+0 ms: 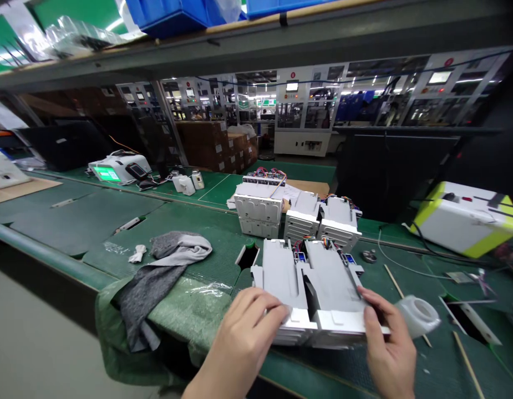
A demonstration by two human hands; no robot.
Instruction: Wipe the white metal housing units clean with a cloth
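Two grey-and-white plastic modules lie side by side at the front of the bench, a left module [279,274] and a right module [335,277]. Coloured wires and blue connectors show at their far ends. My left hand [250,327] is closed at the front left corner of the left module, its curled fingertips against the white front edge. My right hand [387,338] grips the front right corner of the right module, thumb at the front and fingers along the side. The undersides of both modules are hidden.
Behind stand more white modules [258,208] with wires. A grey cloth [173,266] hangs over the bench's front edge at left. At right are a clear roll [418,316], thin wooden sticks [468,363], bench slots and a white-and-yellow device [468,219]. A shelf [256,58] crosses overhead.
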